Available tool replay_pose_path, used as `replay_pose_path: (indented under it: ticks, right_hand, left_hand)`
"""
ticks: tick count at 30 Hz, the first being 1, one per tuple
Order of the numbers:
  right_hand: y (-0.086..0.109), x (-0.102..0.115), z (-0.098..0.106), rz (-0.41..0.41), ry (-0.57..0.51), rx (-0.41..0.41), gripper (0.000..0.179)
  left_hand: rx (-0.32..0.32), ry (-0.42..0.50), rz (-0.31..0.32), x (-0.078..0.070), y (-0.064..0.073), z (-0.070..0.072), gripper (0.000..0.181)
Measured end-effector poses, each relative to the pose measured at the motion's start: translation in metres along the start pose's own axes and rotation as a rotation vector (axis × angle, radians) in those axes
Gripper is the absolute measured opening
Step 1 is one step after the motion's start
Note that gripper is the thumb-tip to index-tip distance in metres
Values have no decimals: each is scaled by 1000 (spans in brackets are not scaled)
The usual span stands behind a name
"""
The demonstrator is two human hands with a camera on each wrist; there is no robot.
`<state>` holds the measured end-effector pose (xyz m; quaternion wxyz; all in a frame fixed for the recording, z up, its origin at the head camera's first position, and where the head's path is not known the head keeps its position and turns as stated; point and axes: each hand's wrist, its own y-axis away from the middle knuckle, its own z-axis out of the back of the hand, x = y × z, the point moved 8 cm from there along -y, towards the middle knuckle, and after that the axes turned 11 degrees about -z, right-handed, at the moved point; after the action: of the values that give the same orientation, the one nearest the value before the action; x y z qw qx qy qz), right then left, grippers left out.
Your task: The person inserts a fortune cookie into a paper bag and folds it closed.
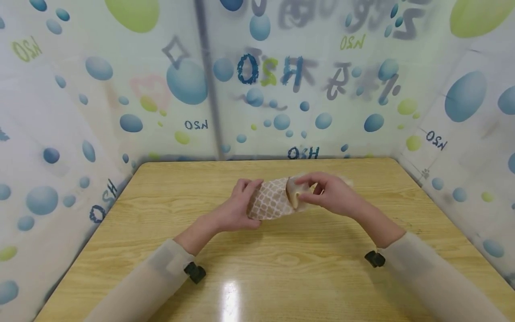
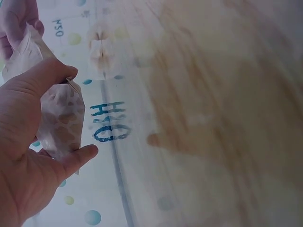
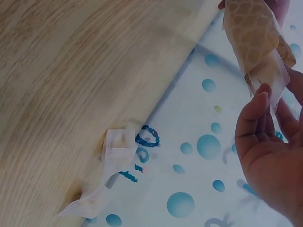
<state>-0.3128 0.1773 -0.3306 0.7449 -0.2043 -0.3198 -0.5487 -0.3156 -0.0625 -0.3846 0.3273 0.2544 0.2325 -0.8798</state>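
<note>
A small tan paper bag (image 1: 271, 199) with a white lattice pattern is held above the table, its mouth toward the right. My left hand (image 1: 237, 208) grips its left end, thumb on one edge and fingers on the other, as the left wrist view also shows. At the bag's mouth, my right hand (image 1: 331, 194) pinches a thin whitish packet (image 3: 270, 78) between thumb and fingers. This packet is partly inside or against the bag's opening; I cannot tell which. The bag's contents are hidden.
Thin white packets (image 3: 118, 151) lie on the wooden table (image 1: 241, 259) near its far edge, mostly behind my right hand in the head view. Curtain-like walls (image 1: 257, 129) with blue and green dots stand along the table's back and sides.
</note>
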Motion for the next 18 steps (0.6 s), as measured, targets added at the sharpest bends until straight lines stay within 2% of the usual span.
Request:
replay_pose_path:
  ticks: [4,9,14,18]
  right_hand:
    - [2,2,-2,29,40,-16,46]
    - [6,-2,3,29,1,-28,53]
    - [9,-8,9,32,-65,-25,45]
    - [8,-7,5,56,-64,-13,41]
  left_hand:
    - [1,12,8,-1,0,1,110]
    - [0,15,13,0,1,1,110]
    - [-15,15,21,1,2,3,110]
    - [-17,16,14,2,2,2,110]
